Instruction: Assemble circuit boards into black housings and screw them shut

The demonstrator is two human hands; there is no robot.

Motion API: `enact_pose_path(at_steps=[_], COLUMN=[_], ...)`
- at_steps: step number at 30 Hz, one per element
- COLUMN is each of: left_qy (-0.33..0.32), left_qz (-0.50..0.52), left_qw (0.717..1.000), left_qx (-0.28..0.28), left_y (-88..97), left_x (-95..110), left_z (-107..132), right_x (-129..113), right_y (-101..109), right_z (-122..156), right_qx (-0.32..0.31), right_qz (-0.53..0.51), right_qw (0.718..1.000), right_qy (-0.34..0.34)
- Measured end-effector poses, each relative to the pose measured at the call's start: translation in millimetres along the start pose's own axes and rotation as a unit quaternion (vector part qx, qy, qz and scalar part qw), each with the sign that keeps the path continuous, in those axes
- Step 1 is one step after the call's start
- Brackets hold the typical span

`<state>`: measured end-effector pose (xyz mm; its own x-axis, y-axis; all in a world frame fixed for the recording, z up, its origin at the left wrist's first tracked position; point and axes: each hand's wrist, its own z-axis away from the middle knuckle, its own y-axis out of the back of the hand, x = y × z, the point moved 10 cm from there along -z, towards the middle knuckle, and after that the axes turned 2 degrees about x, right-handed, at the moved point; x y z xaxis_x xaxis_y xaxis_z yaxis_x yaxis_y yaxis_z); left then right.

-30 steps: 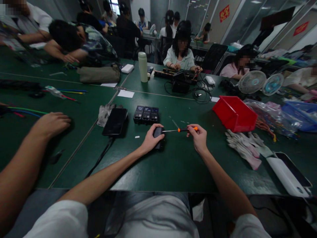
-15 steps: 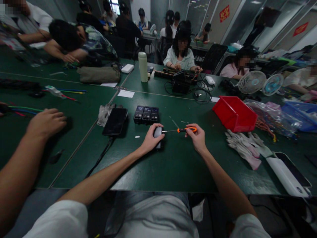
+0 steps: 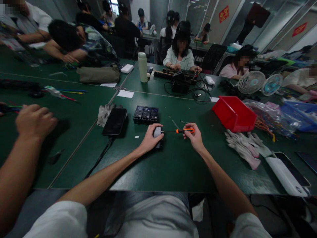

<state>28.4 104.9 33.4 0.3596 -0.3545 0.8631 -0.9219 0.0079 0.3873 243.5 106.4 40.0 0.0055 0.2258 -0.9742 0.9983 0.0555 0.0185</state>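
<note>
My left hand (image 3: 149, 140) is wrapped round a small black block (image 3: 157, 133) and presses it on the green table (image 3: 173, 165). My right hand (image 3: 195, 138) pinches the orange handle of a small screwdriver (image 3: 182, 131), held level with its thin shaft pointing left into the block's side. Just behind the block stands a row of three similar black modules (image 3: 146, 114). A dark phone (image 3: 115, 121) lies to the left of them.
A neighbour's arm and fist (image 3: 32, 120) rest on the table at my left. A red bin (image 3: 234, 113), grey gloves (image 3: 244, 145) and a white device (image 3: 287, 173) lie to the right. Several people sit at the far tables, with fans (image 3: 251, 82) and a white bottle (image 3: 143, 66).
The neighbour's hand at left has pulled back and curled into a fist. My right hand and the screwdriver shifted slightly left; my left hand stays on the block.
</note>
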Motion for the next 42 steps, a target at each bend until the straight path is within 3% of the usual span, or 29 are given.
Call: enact_pose_path(at_steps=[8, 24, 42], left_qy=[-0.021, -0.038, -0.019], left_qz=[-0.02, -0.04, -0.016], left_qw=[1.0, 0.998, 1.0], left_qx=[0.007, 0.007, -0.001], left_y=[4.7, 4.7, 3.9], left_x=[6.8, 13.0, 6.5], left_z=[0.2, 2.0, 0.3], right_x=[0.4, 11.3, -7.7], right_y=[-0.2, 1.9, 2.5], right_z=[-0.2, 1.6, -0.1], right_qx=[0.01, 0.018, 0.02], right_qz=[0.051, 0.076, 0.078], right_qw=[0.999, 0.997, 0.995], right_qy=[0.012, -0.026, 0.055])
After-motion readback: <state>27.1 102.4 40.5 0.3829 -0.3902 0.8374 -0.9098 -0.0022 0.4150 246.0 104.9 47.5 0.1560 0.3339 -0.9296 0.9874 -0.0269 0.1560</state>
